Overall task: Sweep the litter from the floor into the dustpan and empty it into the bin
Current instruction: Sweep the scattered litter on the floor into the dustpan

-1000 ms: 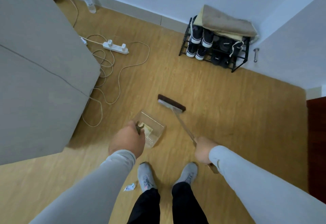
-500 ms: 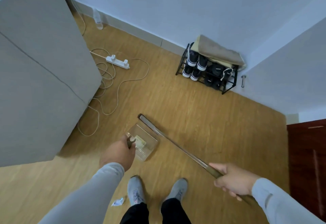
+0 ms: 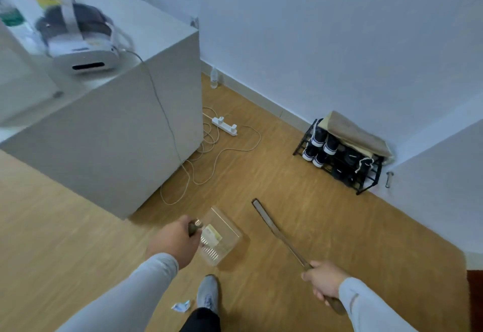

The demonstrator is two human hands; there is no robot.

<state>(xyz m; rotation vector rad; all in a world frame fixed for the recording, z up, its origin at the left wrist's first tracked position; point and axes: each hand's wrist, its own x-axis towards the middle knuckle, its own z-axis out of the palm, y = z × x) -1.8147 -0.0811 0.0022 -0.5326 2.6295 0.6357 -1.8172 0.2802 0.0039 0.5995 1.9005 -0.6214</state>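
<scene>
Head view first, and it's the only one we've got. Our left hand [image 3: 172, 240] grips the dark handle of the clear dustpan [image 3: 222, 235], fingers wrapped round it, with a yellowish scrap of litter [image 3: 212, 233] already lying inside. Our right hand [image 3: 322, 280] is curled round the broom [image 3: 277, 232] near the handle end, and the head points out over the floor, well apart from the pan.

What could go wrong? The pan looks lifted and a bit tilted, so we reckon the scrap could slide back out if we tip it further. Also there's a crumpled blue-white wrapper [image 3: 180, 306] on the floor just beside our shoe [image 3: 207, 292] — easy to step on or walk off and forget.

No bin in view, so we can't tell which way to carry the pan.

Around us: a grey cabinet [image 3: 117, 133] on the left with a white device [image 3: 81, 44] on top, a power strip [image 3: 224, 126] with loose cable [image 3: 209, 172] trailing near the pan — the broom could snag that. A shoe rack [image 3: 339, 159] stands against the wall.
</scene>
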